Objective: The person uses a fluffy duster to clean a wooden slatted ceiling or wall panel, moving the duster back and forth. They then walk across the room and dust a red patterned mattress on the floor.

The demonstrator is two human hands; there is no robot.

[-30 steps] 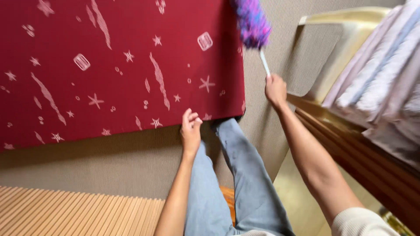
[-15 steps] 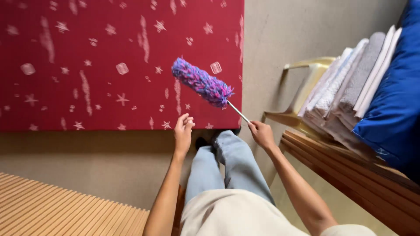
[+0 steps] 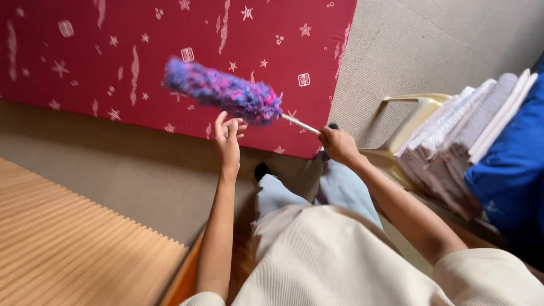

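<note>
Right hand (image 3: 338, 144) is gripping, fingers closed, the thin handle of a fluffy purple-and-pink duster (image 3: 222, 90), arm extended forward. Left hand (image 3: 229, 137) is hovering open-fingered just beneath the head. Duster's long axis is lying near horizontal, head pointing left, over the dark red star-patterned mattress (image 3: 113, 56).

The right hand (image 3: 338, 144) grips a fluffy purple duster (image 3: 222, 91); the left hand (image 3: 228, 137), fingers spread, touches its underside.
</note>
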